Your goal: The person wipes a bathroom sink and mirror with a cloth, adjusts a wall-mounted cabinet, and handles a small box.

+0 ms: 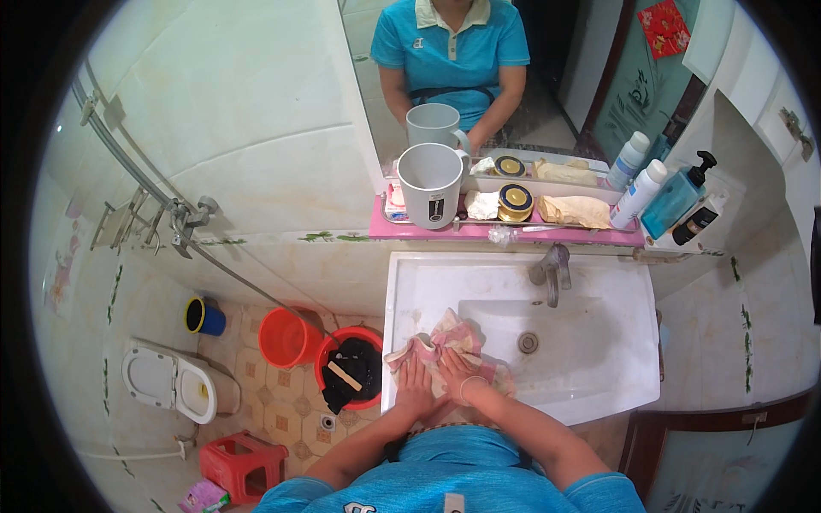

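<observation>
A wet-looking pink and cream towel (457, 335) lies bunched over the left side of the white washbasin (590, 397), partly on its flat ledge and partly reaching into the bowl. My left hand (414, 386) holds the towel down near the basin's left rim, with the palm facing down. Close beside it, my right hand (459, 372) also grips the towel from above, and a thin bracelet circles that wrist. The undersides of my fingers are hidden. To the right of the towel are the metal drain (528, 342) and, behind it, the faucet (551, 272).
A pink shelf (474, 232) behind the basin carries a grey mug (428, 186), a round tin (516, 200) and several bottles. On the tiled floor at left stand a red bucket (288, 337), a red tub (356, 405) with dark cloth, a red stool (240, 465) and a toilet (221, 391).
</observation>
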Demonstrator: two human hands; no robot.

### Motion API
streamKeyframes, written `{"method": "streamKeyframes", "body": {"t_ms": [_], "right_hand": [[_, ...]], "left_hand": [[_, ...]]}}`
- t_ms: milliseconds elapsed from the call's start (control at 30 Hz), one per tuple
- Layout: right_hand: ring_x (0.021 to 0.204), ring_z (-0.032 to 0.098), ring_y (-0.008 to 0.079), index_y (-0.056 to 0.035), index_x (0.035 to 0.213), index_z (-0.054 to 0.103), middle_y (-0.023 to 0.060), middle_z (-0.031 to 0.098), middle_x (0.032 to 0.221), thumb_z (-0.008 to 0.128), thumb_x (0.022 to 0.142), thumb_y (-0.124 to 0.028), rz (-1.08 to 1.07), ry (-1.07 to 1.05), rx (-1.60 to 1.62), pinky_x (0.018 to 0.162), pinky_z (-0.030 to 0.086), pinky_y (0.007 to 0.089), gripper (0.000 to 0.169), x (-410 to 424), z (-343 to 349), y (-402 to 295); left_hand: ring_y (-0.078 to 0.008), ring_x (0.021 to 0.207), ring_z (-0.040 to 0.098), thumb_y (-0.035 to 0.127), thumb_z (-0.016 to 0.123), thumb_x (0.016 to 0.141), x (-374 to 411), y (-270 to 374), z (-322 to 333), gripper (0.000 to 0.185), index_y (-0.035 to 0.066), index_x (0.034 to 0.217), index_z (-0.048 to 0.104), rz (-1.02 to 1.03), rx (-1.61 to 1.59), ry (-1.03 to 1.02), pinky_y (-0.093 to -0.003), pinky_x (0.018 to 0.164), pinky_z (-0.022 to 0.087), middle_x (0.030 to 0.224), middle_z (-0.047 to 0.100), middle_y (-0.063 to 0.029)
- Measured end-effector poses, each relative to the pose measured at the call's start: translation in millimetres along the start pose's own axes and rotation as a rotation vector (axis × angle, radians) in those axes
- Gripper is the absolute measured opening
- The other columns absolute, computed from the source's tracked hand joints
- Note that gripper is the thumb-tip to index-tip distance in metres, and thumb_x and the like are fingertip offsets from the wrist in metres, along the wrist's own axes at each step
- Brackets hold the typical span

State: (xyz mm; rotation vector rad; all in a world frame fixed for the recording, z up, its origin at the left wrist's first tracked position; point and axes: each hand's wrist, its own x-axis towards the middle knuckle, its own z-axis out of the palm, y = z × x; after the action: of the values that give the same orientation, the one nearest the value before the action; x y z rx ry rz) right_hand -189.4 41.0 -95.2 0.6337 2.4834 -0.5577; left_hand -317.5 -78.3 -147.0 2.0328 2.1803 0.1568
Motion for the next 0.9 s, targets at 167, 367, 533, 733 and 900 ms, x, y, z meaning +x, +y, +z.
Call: {"method": "streamKeyframes", "body": {"t_ms": [167, 367, 533, 733, 900], "right_hand": [[0.154, -0.004, 0.0308, -0.0026, 0.156, 0.022, 0.0178, -0.001, 0.166, 0.050, 0.097, -0.033, 0.016, -0.028, -0.055, 0.124, 0.002, 0.0401, 0.071, 18.6, -10.0, 14.1], [0.154, -0.003, 0.0312, -0.0020, 0.156, 0.021, 0.0184, 0.001, 0.166, 0.049, 0.098, -0.037, 0.051, 0.025, -0.116, 0.124, 0.001, 0.0410, 0.073, 35.0, -12.9, 23.7], [0.153, 0.001, 0.0328, 0.0010, 0.155, 0.020, 0.0207, 0.006, 0.165, 0.054, 0.095, -0.041, 0.099, 0.137, 0.002, 0.124, 0.003, 0.0423, 0.080, 61.2, -35.3, 38.2], [0.153, 0.003, 0.0320, -0.0004, 0.156, 0.020, 0.0185, 0.007, 0.165, 0.063, 0.087, -0.049, 0.177, 0.180, 0.041, 0.124, 0.004, 0.0415, 0.094, 88.1, -58.8, 55.6], [0.153, 0.005, 0.0300, -0.0033, 0.157, 0.018, 0.0146, 0.009, 0.166, 0.059, 0.090, -0.047, 0.263, 0.188, 0.029, 0.124, 0.004, 0.0406, 0.090, 110.2, -71.1, 66.5]], "left_hand": [[-0.0405, 0.152, 0.002, 0.075, 0.051, 0.083, 21.5, -0.6, -15.6, 0.108, -0.013, 0.144, 0.036, -0.039, -0.040, -0.163, -0.0540, 0.121, -0.001, 0.159, 0.017, -0.0300], [-0.0420, 0.151, 0.005, 0.075, 0.050, 0.083, 42.0, -11.7, -15.2, 0.110, -0.013, 0.146, 0.031, 0.023, 0.007, -0.061, -0.0554, 0.120, 0.001, 0.158, 0.018, -0.0323], [-0.0391, 0.152, 0.004, 0.077, 0.046, 0.083, 89.4, -36.0, -8.6, 0.109, -0.008, 0.149, 0.030, 0.029, 0.172, -0.104, -0.0537, 0.121, 0.000, 0.160, 0.019, -0.0273], [-0.0359, 0.153, -0.001, 0.076, 0.043, 0.084, 136.1, -51.0, -17.2, 0.107, -0.002, 0.155, 0.022, 0.018, 0.233, -0.189, -0.0518, 0.122, -0.003, 0.163, 0.015, -0.0216], [-0.0342, 0.153, -0.004, 0.076, 0.042, 0.084, 170.0, -58.4, -29.7, 0.107, -0.001, 0.155, 0.021, 0.017, 0.264, -0.284, -0.0510, 0.122, -0.005, 0.164, 0.012, -0.0205]]}}
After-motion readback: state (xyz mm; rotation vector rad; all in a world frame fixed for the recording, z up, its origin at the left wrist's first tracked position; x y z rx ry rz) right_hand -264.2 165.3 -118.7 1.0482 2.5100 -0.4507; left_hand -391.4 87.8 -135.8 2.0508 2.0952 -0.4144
